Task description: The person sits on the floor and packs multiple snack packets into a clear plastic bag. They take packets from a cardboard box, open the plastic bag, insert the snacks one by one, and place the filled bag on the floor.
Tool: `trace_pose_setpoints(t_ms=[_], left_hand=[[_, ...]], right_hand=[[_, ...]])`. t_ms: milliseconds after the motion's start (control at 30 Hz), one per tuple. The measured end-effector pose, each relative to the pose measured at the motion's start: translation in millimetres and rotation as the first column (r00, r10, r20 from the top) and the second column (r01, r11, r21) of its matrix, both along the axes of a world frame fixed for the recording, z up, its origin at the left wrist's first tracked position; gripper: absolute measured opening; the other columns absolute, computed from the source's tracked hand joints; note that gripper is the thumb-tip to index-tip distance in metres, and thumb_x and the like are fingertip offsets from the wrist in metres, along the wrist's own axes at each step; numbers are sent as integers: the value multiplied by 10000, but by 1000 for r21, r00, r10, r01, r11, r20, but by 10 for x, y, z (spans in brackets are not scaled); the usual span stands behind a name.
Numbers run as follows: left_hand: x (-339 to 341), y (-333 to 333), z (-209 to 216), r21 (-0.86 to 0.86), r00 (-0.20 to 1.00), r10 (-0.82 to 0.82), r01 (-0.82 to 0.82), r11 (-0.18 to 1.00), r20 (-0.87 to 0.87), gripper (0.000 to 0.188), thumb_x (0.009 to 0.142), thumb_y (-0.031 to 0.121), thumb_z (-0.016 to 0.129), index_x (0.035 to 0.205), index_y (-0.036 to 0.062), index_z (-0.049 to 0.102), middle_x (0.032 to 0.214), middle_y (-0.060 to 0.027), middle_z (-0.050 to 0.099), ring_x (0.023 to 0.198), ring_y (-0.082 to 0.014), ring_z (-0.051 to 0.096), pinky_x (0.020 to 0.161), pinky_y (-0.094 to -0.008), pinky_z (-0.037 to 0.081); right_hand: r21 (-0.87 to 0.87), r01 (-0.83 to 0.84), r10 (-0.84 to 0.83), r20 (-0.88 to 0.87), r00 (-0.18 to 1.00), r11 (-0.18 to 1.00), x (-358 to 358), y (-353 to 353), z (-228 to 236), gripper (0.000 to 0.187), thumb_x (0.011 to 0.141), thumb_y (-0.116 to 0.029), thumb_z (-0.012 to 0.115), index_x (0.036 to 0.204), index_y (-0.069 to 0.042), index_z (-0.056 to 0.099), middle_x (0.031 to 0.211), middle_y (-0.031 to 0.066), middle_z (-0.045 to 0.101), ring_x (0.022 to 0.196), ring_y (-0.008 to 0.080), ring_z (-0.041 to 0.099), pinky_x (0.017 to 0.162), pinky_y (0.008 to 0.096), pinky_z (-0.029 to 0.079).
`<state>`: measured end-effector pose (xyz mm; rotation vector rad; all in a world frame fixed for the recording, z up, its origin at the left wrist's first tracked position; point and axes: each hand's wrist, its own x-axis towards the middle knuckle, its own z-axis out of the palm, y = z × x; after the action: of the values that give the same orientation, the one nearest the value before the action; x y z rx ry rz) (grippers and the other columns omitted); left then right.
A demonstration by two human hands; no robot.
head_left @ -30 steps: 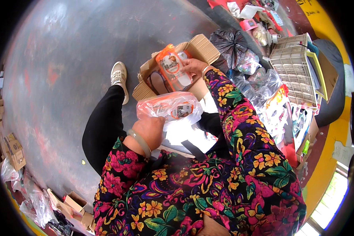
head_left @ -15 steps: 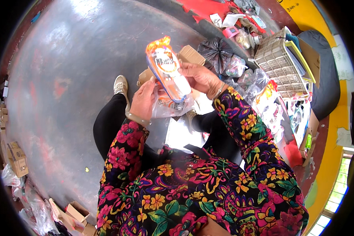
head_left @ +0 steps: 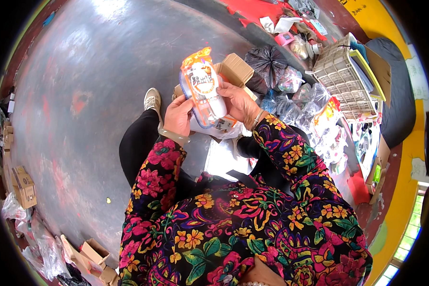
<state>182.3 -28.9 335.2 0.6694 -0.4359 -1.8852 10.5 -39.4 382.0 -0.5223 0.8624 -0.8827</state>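
In front of my knees I hold up a long orange-and-clear plastic packet (head_left: 206, 93) with a rounded white item inside and a blue edge along one side. My left hand (head_left: 178, 116) pinches its left edge between thumb and fingers. On the other side, my right hand (head_left: 239, 101) grips the right edge, thumb over the front. Just behind the packet stands an open cardboard box (head_left: 238, 69), partly hidden by it. Below my hands lies a clear plastic bag (head_left: 221, 128) with orange print, and a bright white surface (head_left: 224, 159) shows between my legs.
To the right are a black garbage bag (head_left: 266, 63), a heap of clear plastic bags (head_left: 314, 112) and a pale plastic crate (head_left: 332, 78) holding flat items. Cardboard boxes (head_left: 24, 186) and crumpled plastic (head_left: 47, 250) lie along the left edge of the grey floor (head_left: 90, 143).
The packet has come down slightly and turned more upright. My left hand has moved up along its edge. More of the open box shows behind it.
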Motion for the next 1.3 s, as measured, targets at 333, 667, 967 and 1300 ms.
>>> trace_pose_setpoints(t_ms=[333,667,967,1300], left_hand=[[27,31,23,69,999,27,-30,997,45,232,807,63,561,1013,-42,555,854,-35,598,728,-83,547,667,-198,418],[9,28,50,105,998,20,-26,994,60,208,799,93,578,976,-17,566,799,5,591,615,-31,486,575,-168,371],[33,24,-55,101,998,15,-21,995,61,190,798,87,576,961,-9,571,805,4,596,619,-35,499,577,-164,375],[56,26,-30,62,1000,6,-7,998,30,207,829,67,503,1010,-24,544,945,-82,608,819,-136,593,741,-252,465]], right_hand=[[117,75,-95,175,980,990,-146,8,-229,275,875,-216,404,1031,2,461,728,61,481,570,148,450,512,255,367],[-1,-77,71,399,914,997,-197,-7,-286,357,854,-394,475,921,-44,495,592,26,448,446,121,442,458,241,379],[-229,235,-273,-154,949,945,96,-19,-53,307,847,-304,551,988,-32,552,905,59,605,784,122,579,680,256,483],[-398,-133,-246,-760,601,908,126,-43,-77,283,805,-185,624,973,-29,457,779,24,560,710,59,508,611,207,440]])
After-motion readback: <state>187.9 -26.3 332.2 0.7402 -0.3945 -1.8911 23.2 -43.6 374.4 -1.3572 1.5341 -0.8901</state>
